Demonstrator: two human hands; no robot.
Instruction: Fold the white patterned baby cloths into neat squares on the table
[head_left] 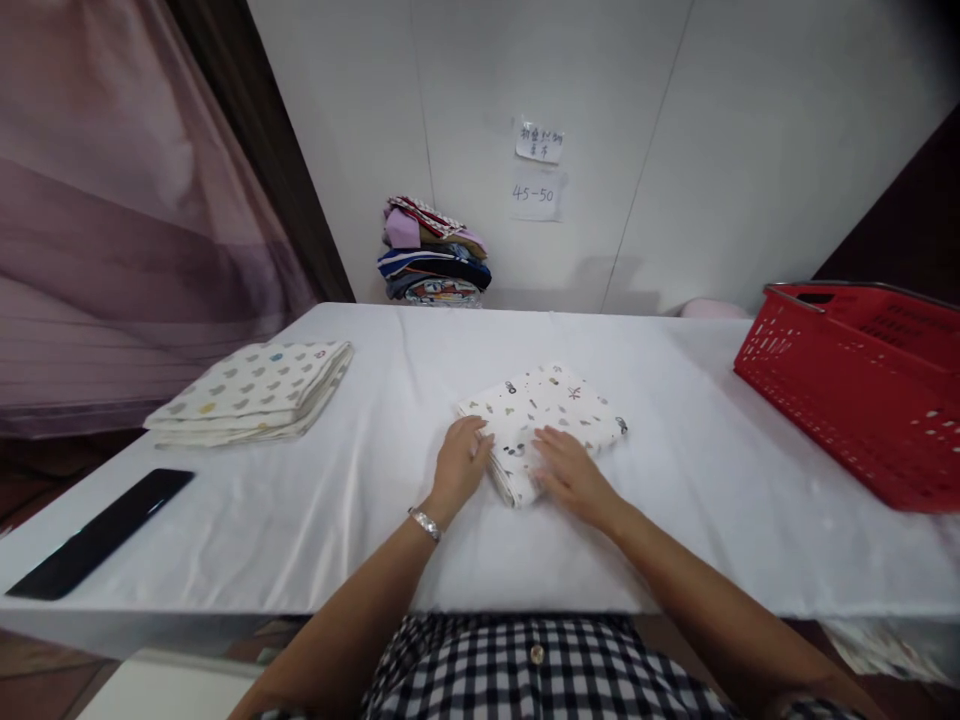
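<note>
A white folded cloth (555, 405) with small printed figures lies at the middle of the table, its layered edge toward me. Along its left edge rests my left hand (459, 462), fingers stretched forward and touching the fabric. My right hand (576, 478) lies over the cloth's near right part, fingers apart and slightly blurred. Neither hand grips the fabric.
To the left sits a thicker folded cloth (251, 390) with grey spots, and nearer me a black flat slab (101, 535). A red basket (855, 400) stands at the right. Folded fabrics (433, 262) are piled by the wall behind the white-covered table (390, 560).
</note>
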